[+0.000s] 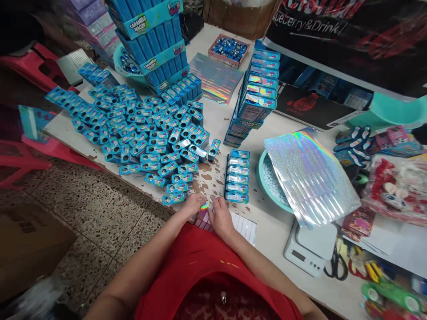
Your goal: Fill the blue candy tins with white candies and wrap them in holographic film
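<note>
At the table's front edge, my left hand (194, 205) and my right hand (221, 217) are close together, fingers bent inward. Between their fingertips shows a small shiny holographic sticker (206, 205); whatever lies beneath it is mostly hidden. Under my right hand and forearm is a white sheet with strips (246, 227), with a pinkish part by the wrist. A row of small blue candy boxes (237, 176) stands just beyond my right hand. Beyond my left hand spreads a large group of similar blue boxes (150, 133), each with a round hole on top.
Tall stacked display cartons (150, 42) stand at the back left, and a stack of blue boxes (256, 89) at the centre. Holographic sheets (310, 178) overlap a turquoise basin (262, 178). A white scale (312, 249) and scissors (336, 265) lie at right.
</note>
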`<state>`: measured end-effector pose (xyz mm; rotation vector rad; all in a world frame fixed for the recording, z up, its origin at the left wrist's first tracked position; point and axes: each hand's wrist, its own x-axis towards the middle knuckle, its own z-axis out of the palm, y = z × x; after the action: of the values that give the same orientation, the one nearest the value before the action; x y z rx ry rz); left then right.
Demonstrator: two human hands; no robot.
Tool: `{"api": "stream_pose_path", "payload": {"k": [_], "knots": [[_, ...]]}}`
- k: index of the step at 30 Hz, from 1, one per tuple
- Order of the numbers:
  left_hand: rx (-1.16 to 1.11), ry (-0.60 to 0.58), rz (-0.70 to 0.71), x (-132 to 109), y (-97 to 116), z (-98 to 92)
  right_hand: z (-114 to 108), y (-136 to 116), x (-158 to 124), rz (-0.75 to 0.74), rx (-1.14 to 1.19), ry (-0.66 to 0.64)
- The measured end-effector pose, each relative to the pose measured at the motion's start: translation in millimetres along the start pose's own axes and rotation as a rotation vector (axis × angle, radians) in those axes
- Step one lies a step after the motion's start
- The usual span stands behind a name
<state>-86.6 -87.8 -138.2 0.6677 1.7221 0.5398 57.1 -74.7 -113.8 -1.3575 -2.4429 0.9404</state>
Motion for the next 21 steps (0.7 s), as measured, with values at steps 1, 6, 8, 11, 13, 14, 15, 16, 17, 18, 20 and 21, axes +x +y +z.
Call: {"api": "stream_pose_path", "payload": {"k": [1, 6, 8, 11, 13, 14, 15, 16, 17, 18, 20, 21], "knots": [[-0.019, 0.001, -0.008, 0, 0, -0.2, 8, 3, -1, 0.022, -0.019, -0.044], [-0.071, 0.035, -0.039, 2, -1, 2.0, 21, 10, -1, -0.009, -0.07, -0.093], [-0.08, 0.055, -0.06, 4, -3, 3.8, 20, 9, -4, -0.051, -0.093, -0.092], [-0.088, 0.072, -0.086, 7, -5, 6.5, 18, 7, -9, -0.097, -0.109, -0.1], [-0.086, 0.081, -0.086, 9, -5, 8.0, 16, 6, -9, -0.099, -0.097, -0.083], [-0.081, 0.085, -0.082, 10, -4, 8.7, 15, 6, -8, -0.091, -0.092, -0.067], [-0.073, 0.089, -0.078, 10, -4, 9.3, 13, 6, -7, -0.081, -0.092, -0.051], [-0.062, 0.091, -0.073, 11, -3, 10.0, 12, 5, -6, -0.073, -0.099, -0.039], [-0.048, 0.093, -0.068, 11, -2, 10.6, 11, 5, -4, -0.069, -0.108, -0.033], [-0.033, 0.094, -0.065, 12, -1, 11.2, 10, 5, -3, -0.068, -0.115, -0.03], [0.002, 0.099, -0.059, 15, 0, 11.5, 6, 3, -2, -0.068, -0.095, -0.03], [0.022, 0.104, -0.054, 16, 1, 11.0, 3, 3, -2, -0.063, -0.058, -0.029]]}}
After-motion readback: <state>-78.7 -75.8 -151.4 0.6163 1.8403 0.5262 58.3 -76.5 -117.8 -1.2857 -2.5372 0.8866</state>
